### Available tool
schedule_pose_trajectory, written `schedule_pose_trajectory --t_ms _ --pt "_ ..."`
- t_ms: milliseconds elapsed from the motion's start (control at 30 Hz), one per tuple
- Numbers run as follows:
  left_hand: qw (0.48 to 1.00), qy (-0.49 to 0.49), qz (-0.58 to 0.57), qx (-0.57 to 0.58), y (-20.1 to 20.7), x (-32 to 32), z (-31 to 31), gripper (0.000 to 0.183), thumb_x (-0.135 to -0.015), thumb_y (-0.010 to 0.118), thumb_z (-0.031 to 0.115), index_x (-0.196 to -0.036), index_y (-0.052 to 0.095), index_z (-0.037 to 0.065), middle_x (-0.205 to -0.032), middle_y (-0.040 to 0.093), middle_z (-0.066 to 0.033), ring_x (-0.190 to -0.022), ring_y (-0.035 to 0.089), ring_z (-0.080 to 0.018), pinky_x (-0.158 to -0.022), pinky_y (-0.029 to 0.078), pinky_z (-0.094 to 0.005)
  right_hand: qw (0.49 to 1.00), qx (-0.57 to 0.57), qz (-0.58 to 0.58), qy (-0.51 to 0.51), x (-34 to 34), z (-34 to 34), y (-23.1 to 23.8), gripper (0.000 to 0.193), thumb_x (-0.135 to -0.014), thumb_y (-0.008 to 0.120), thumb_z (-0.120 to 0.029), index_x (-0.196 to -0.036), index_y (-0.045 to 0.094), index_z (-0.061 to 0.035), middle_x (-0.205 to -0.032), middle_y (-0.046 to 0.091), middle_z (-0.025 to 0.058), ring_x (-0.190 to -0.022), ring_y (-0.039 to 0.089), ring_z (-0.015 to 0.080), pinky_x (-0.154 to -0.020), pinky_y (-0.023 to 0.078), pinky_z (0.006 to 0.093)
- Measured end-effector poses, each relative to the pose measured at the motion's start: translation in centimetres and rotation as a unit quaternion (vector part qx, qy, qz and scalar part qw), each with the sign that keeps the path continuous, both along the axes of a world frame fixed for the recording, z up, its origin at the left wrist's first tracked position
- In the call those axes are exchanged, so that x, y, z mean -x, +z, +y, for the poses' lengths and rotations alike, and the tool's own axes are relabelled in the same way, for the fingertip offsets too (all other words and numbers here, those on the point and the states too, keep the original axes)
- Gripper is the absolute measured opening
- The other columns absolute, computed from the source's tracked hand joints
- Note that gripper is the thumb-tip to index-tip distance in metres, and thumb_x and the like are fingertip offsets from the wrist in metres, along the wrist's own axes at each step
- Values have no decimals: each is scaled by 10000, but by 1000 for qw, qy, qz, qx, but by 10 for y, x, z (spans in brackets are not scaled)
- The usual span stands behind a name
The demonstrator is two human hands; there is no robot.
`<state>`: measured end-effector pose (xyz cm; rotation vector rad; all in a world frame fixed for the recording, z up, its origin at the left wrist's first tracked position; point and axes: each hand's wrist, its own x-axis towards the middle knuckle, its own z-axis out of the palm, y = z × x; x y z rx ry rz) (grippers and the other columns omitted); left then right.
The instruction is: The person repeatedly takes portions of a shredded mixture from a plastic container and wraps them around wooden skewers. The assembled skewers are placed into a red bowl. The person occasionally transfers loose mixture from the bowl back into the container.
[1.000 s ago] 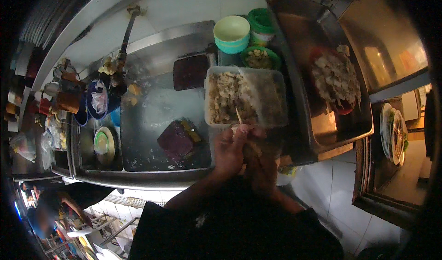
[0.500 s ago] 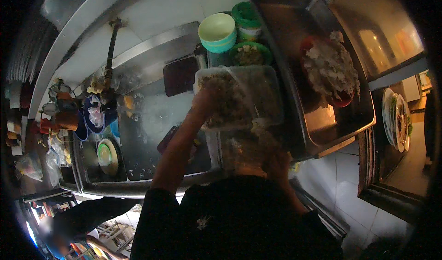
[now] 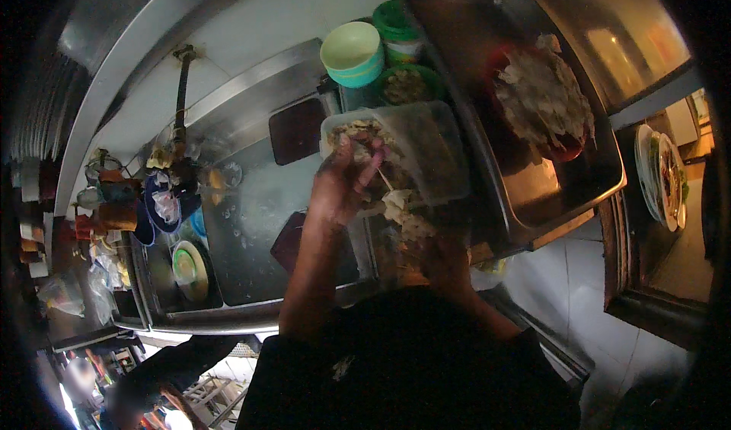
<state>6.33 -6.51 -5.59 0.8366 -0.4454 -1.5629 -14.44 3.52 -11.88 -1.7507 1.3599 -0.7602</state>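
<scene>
My left hand (image 3: 337, 189) is over the near left side of a translucent plastic tub (image 3: 457, 129). Its fingers are pinched on a small pinkish piece of food (image 3: 375, 160) at the tip of a thin skewer (image 3: 384, 177). Pale pieces of food (image 3: 402, 211) are threaded lower on that skewer. My right hand (image 3: 444, 261), dim and somewhat blurred, is closed around the skewer's lower end below the tub. Inside the tub are loose food pieces (image 3: 364, 135), with a clear plastic sheet (image 3: 419, 152) over its right part.
A deep metal tray (image 3: 525, 228) on the right holds a red bowl (image 3: 496, 58) heaped with pale food. Stacked turquoise bowls (image 3: 354, 71) and a green bowl (image 3: 438, 87) stand behind the tub. To the left is a metal sink (image 3: 247, 240). Another person (image 3: 152, 377) is at the lower left.
My left hand has come up from among the food in the tub and now meets the skewer tip with a pinkish piece. The skewer has tilted up toward it.
</scene>
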Motion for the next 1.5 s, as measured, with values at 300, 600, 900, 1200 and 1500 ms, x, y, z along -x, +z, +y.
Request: schedule_pose_trajectory --t_ms 300,600,900,1200,1500 --pt "995 -26 -94 0 11 -4 19 442 -840 621 260 -1188 483 26 -972 579 -56 -779 538 -95 -666 462 -189 996 53 -69 0 7 2 32 231 -873 506 -150 -681 494 -23 -510 470 24 -434 432 103 -401 333 284" --pt "994 -78 53 -50 -4 2 23 318 -895 510 354 -1035 527 69 -831 543 -13 -653 480 -90 -588 403 -216 994 -74 -80 1 -1 -1 57 240 -876 504 -163 -681 496 -22 -542 484 56 -480 458 118 -442 358 297" --pt "983 9 164 -77 -12 17 28 269 -935 426 244 -1060 480 12 -787 506 -49 -724 536 -166 -890 453 -422 991 -92 -96 -20 -3 9 38 217 -873 493 -157 -709 510 -17 -568 486 79 -476 466 182 -447 359 339" --pt "1000 4 -14 -5 -3 21 33 281 -928 453 269 -1000 479 -1 -785 516 -70 -708 564 -186 -780 486 -372 1000 13 7 20 2 13 2 180 -857 492 -127 -707 488 -26 -577 478 123 -489 473 236 -474 374 364" --pt "994 83 -67 20 10 33 51 303 -916 478 306 -985 488 11 -791 550 -86 -758 598 -231 -746 485 -357 1000 16 -15 10 -2 27 -29 155 -861 507 -139 -725 503 -63 -601 499 80 -521 483 221 -485 397 344"
